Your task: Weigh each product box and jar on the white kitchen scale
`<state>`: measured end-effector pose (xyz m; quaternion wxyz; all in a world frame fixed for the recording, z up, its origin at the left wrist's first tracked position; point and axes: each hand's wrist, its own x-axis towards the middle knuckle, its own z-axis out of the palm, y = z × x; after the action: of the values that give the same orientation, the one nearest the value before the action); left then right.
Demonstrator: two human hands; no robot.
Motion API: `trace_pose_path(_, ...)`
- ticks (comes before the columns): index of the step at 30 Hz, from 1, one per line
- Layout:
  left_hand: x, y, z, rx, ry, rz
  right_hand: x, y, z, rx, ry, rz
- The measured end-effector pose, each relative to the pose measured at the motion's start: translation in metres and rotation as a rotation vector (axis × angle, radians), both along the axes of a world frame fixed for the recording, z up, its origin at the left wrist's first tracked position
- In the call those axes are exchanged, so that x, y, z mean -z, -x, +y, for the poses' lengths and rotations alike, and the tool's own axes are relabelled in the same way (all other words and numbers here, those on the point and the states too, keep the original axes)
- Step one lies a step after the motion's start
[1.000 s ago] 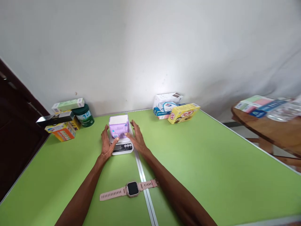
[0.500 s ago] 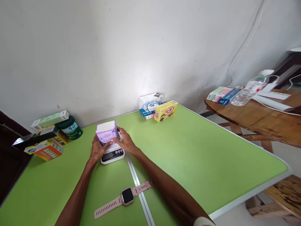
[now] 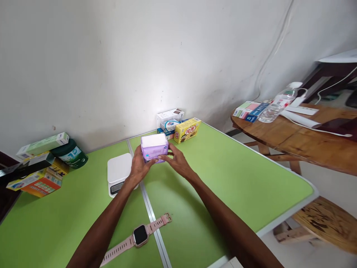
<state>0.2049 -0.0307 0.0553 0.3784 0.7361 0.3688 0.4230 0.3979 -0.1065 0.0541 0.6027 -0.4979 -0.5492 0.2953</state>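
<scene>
Between both hands is a purple-and-white soft pack (image 3: 154, 147), perhaps tissues or pads, held above the green table (image 3: 223, 186). My left hand (image 3: 139, 165) grips its left side, thumb across the front. On the opposite side my right hand (image 3: 177, 160) closes round it, its thumb also on the front face. To the left stands a white kitchen scale (image 3: 119, 167) with nothing on its plate; my left wrist covers part of its display panel. Nearer me a pink-strapped smartwatch (image 3: 141, 235) lies across the metal seam of the table.
At the left are stacked boxes (image 3: 41, 182) beside a dark green tub (image 3: 73, 154). Several boxes, including a yellow one (image 3: 187, 130), stand by the wall. A round wooden table (image 3: 329, 145) at right bears a plastic bottle (image 3: 280, 102) and a power strip (image 3: 302, 110). Below it is a wooden stool (image 3: 329, 221).
Both hands closed on the purple pack, lifted it off the scale and carried it right. The scale plate is now bare. The camera view has turned to the right.
</scene>
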Motion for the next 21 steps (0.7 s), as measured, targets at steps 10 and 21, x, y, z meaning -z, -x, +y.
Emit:
trace_pose_path(10,0.06,-0.169,-0.017,0.321,-0.024,0.068,0.053,-0.151,-0.067,0.303,0.148,-0.019)
trace_pose_path(21,0.071,-0.242,-0.007,0.172,0.012,0.026,0.082,-0.188,-0.032,0.674,0.11,-0.123)
